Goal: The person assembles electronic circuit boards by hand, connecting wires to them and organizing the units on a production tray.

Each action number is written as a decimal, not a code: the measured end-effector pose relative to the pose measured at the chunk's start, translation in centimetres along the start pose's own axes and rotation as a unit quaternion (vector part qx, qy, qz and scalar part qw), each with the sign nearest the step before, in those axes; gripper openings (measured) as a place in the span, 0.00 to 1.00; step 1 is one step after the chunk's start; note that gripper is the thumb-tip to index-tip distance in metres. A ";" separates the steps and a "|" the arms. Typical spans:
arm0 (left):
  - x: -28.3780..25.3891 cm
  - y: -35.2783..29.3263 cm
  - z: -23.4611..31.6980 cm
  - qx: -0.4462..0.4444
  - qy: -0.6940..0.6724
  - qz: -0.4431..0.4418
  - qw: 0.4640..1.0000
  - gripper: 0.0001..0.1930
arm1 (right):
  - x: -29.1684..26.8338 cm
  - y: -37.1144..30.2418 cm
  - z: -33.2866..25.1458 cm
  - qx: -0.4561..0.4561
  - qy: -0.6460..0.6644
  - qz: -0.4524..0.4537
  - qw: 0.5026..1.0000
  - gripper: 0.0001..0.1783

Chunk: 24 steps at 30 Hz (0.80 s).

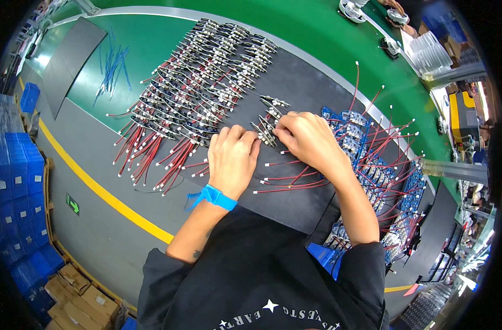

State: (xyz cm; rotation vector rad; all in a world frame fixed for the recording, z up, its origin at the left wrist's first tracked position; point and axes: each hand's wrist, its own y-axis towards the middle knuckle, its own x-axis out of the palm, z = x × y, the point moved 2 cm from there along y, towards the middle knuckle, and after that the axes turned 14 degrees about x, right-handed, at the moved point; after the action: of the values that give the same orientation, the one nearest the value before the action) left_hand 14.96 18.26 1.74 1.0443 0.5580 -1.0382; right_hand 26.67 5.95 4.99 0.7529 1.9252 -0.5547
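My left hand [233,158], with a blue wristband [219,197], is closed over the dark mat, fingertips bent down. What it holds, if anything, is hidden beneath the fingers. To its right, my right hand [311,140] pinches at the edge of a small cluster of narrow circuit boards [266,132] with white parts. Red wires [295,184] with white plugs trail out below that hand. Just beyond my left hand, long rows of similar wired boards [204,80] overlap on the mat, their red leads [143,148] hanging toward the near side.
Blue-edged board panels [352,135] with upright red wires stand at the right. Blue strips [113,71] lie on the green tabletop at far left, near a dark sheet [72,60]. Blue bins [20,181] and cardboard boxes [80,297] are stacked left. Another person's hand [392,5] shows at top right.
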 end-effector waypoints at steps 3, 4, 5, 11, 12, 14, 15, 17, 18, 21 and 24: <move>0.0 0.0 0.1 -0.003 0.018 -0.013 1.000 0.04 | -0.5 0.2 0.0 0.012 0.035 0.029 0.999 0.08; 0.0 0.0 0.2 -0.006 0.030 -0.016 0.999 0.05 | -0.9 0.3 0.1 0.037 0.044 0.046 0.997 0.08; -0.1 0.0 0.2 -0.007 0.030 -0.015 0.999 0.05 | -1.2 0.4 0.3 0.040 0.024 0.043 0.998 0.08; 0.2 0.0 0.3 -0.007 0.034 -0.011 0.999 0.06 | -0.3 0.5 0.5 0.021 -0.046 0.024 0.998 0.08; 0.2 0.0 0.3 -0.008 0.034 -0.011 0.999 0.06 | -0.3 0.5 0.4 0.013 -0.052 0.046 0.997 0.08; 0.3 0.0 0.3 -0.009 0.034 -0.012 0.999 0.06 | -0.5 0.7 0.0 0.015 -0.047 0.048 0.998 0.08; 0.2 0.1 0.3 -0.014 0.031 -0.003 0.999 0.06 | -0.6 0.8 -0.2 0.018 -0.042 0.051 0.998 0.09; 0.2 0.2 0.2 -0.020 0.028 0.005 0.999 0.06 | -0.5 1.1 -0.2 0.007 -0.033 0.061 0.998 0.09; 0.2 0.3 0.1 -0.019 0.034 0.004 0.999 0.06 | -0.4 1.3 -0.2 -0.003 -0.024 0.070 0.997 0.10; 0.3 0.2 0.2 -0.023 0.030 0.003 0.999 0.06 | -0.2 1.7 0.6 0.013 0.019 0.050 0.998 0.09; 0.2 0.3 0.1 -0.030 0.016 0.000 0.999 0.06 | -1.4 2.0 0.6 0.068 -0.002 0.056 0.996 0.09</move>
State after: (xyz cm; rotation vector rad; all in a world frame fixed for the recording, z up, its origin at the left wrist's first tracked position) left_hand 15.25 18.08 1.77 1.0099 0.6118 -0.9996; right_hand 28.97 6.64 5.88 0.9408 1.8427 -0.6207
